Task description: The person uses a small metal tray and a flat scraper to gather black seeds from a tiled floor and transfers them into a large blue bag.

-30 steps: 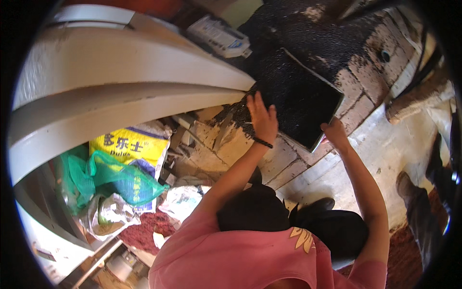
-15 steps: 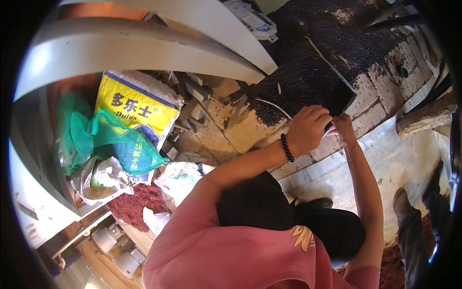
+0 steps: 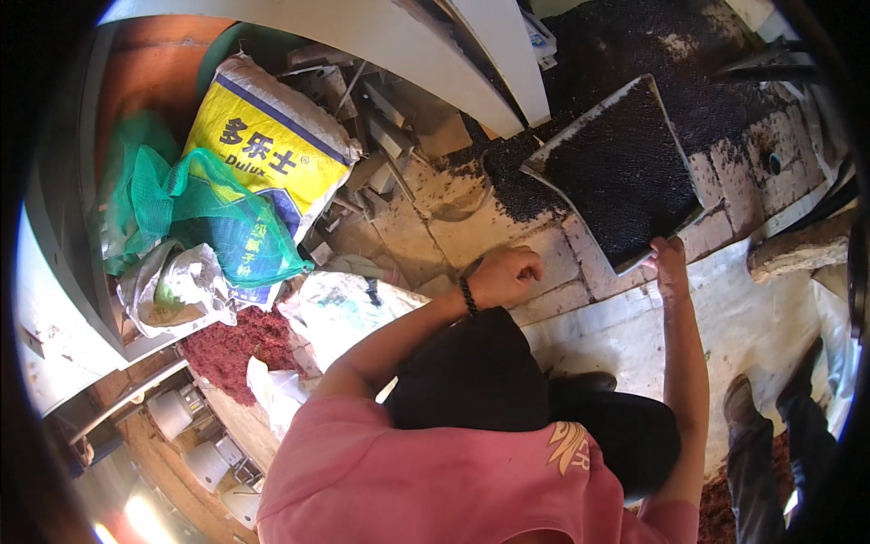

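My right hand (image 3: pixel 669 265) pinches the near right corner of a squarish black tray (image 3: pixel 623 171). The tray has a thin pale rim and a dark, grainy face, and it is tilted over the pale brick ledge and the dark granules (image 3: pixel 521 195). To the left, clear of the tray, is my left hand (image 3: pixel 508 276), a dark bead bracelet on its wrist. Its fingers are loosely curled with a gap to the thumb, and nothing shows in it. Whether the grains on the tray lie loose or stick to it, I cannot tell.
At the left stand a yellow, white and blue sack (image 3: pixel 264 150), green netting (image 3: pixel 204 208) and a crumpled silvery bag (image 3: pixel 172 286). Reddish fibrous material (image 3: pixel 236 354) lies below them. White curved panels (image 3: pixel 399 50) cross the top. Another person's legs (image 3: pixel 757 453) stand at the right.
My left hand has come off the tray and moved left. The tray has shifted and turned in my right hand, so its whole pale rim and dark face now show.
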`<state>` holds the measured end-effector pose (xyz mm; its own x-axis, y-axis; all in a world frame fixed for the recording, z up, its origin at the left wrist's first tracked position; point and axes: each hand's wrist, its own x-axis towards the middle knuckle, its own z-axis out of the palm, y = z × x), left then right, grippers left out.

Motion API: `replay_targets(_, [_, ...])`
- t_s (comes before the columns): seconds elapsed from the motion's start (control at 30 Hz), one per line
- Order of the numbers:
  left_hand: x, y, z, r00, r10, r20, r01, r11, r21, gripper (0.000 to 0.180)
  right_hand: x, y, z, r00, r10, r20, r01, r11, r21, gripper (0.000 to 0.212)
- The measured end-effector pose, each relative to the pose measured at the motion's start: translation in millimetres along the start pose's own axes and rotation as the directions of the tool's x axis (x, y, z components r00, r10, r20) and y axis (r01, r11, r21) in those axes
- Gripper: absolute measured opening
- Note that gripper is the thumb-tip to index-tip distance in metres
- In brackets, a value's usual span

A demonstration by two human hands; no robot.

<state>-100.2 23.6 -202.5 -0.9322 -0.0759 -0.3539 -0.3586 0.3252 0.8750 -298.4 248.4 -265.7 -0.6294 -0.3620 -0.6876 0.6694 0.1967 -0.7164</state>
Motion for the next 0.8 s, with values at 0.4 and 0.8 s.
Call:
replay_targets(0.4, [54.9, -69.2, -41.9, 0.748, -0.117, -0.653, 0.484, 0.770, 0.416, 0.008, -37.5, 4.6, -33.8, 0.993, 0.030, -0.117, -0.031, 0.999, -0.011, 0.012])
replay_targets(0.8, [59.3, 4.2, -32.7, 0.907, 0.009, -0.421, 0.206, 0.863, 0.462, 0.003, -53.9, 21.9, -55.6, 0.985, 0.047, -0.168, -0.057, 0.997, -0.051, 0.015])
